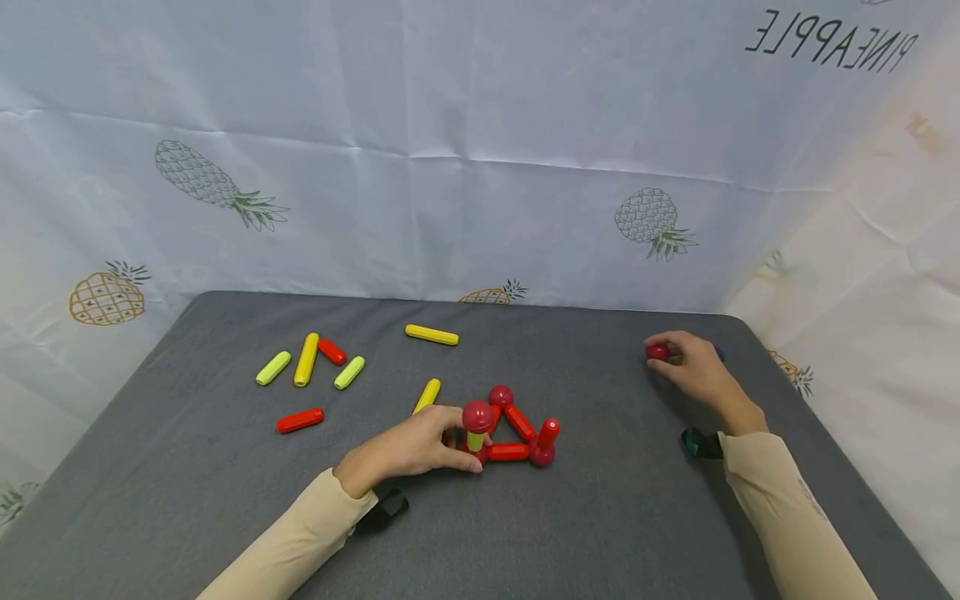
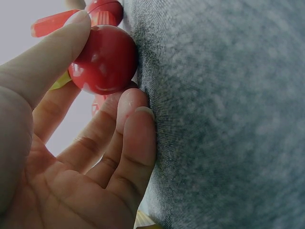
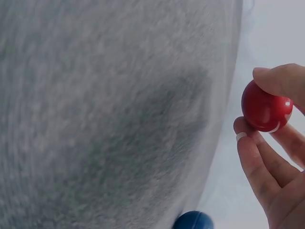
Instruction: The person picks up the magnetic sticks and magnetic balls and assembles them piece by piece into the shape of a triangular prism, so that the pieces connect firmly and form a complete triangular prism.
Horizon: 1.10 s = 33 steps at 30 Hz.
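Observation:
My left hand (image 1: 412, 443) grips the near-left corner of a triangle built from red rods (image 1: 508, 452) and red balls. In the left wrist view, thumb and fingers hold the corner ball (image 2: 107, 59) low against the cloth. From that corner a yellow-green rod (image 1: 475, 442) stands upright, topped by a red ball (image 1: 477, 416). Another red rod (image 1: 549, 432) rises from the right corner ball (image 1: 542, 454); the far corner ball (image 1: 501, 396) carries no upright. Off to the right, my right hand (image 1: 699, 372) pinches a loose red ball (image 3: 267, 107) between thumb and fingers, raised above the table.
Loose yellow rods (image 1: 306, 360), yellow-green rods (image 1: 349, 372) and red rods (image 1: 300, 420) lie on the left of the grey table (image 1: 600, 525). One yellow rod (image 1: 432, 335) lies farther back. Beyond my right hand sits a blue ball (image 3: 194, 221). A pineapple-print curtain (image 1: 450, 208) hangs behind.

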Tool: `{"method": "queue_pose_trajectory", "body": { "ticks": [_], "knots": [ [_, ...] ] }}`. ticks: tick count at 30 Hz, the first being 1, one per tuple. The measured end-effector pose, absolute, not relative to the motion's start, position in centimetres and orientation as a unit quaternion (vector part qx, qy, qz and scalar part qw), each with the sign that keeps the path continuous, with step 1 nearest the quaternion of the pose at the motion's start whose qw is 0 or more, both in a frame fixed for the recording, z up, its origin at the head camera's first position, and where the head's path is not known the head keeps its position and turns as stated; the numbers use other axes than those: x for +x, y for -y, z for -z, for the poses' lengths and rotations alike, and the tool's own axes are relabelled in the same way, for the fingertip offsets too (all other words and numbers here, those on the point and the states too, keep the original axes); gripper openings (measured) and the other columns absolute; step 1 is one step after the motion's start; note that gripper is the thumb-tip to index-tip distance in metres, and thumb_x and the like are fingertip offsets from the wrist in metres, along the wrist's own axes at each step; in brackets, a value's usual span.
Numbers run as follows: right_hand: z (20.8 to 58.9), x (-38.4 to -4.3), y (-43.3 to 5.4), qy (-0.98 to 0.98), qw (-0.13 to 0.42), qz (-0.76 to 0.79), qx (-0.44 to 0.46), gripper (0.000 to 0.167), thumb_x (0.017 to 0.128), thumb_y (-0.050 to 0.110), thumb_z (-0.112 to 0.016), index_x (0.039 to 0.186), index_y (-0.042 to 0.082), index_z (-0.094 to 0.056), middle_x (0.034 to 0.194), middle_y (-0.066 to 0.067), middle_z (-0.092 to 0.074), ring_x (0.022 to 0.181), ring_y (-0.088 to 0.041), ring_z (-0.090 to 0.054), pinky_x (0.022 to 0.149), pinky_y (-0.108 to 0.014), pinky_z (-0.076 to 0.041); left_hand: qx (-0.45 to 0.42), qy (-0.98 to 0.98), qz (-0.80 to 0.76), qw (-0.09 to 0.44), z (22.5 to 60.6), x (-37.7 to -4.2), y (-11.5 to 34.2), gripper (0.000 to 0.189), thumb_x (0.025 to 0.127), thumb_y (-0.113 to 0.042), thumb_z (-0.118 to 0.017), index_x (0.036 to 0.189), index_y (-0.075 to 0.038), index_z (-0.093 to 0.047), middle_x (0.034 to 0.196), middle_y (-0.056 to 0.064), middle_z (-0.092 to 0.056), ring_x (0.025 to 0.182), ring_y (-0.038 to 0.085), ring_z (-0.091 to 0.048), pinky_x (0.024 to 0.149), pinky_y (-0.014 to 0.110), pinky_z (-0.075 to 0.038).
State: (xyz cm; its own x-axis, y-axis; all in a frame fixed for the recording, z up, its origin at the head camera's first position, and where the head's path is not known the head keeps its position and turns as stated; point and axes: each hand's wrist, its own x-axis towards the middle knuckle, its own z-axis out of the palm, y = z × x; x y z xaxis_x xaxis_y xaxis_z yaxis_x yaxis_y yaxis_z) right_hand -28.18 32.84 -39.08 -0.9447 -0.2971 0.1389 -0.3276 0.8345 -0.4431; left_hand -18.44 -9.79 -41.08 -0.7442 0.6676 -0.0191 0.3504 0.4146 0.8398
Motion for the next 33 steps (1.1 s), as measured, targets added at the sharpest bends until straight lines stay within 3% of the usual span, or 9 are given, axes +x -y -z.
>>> {"method": "queue_pose_trajectory", "body": {
  "ticks": [26,33],
  "knots": [
    [37.0,-25.5,-28.7,0.933,0.08,-0.245,0.25,0.029,0.09,0.007,-0.072,0.118,0.0,-0.066,0.112,-0.017,-0.065,0.094,-0.028,-0.064,0.079,-0.048,-0.056,0.302,-0.828,-0.437,0.18,41.0,-18.4,9.8,0.02,0.087,-0.021,-0.077,0.105,-0.017,-0.07,0.092,-0.006,-0.064,0.068,0.007,-0.053,0.063,0.021,-0.045],
    [36.8,-24.9,-27.0,0.928,0.098,-0.235,0.272,0.029,0.087,0.007,-0.075,0.115,0.005,-0.067,0.11,-0.011,-0.067,0.09,-0.02,-0.064,0.076,-0.038,-0.057,0.305,-0.828,-0.437,0.175,41.0,-18.3,9.9,0.018,0.089,-0.02,-0.075,0.105,-0.014,-0.069,0.093,-0.003,-0.064,0.07,0.008,-0.055,0.064,0.021,-0.046]
  ]
}}
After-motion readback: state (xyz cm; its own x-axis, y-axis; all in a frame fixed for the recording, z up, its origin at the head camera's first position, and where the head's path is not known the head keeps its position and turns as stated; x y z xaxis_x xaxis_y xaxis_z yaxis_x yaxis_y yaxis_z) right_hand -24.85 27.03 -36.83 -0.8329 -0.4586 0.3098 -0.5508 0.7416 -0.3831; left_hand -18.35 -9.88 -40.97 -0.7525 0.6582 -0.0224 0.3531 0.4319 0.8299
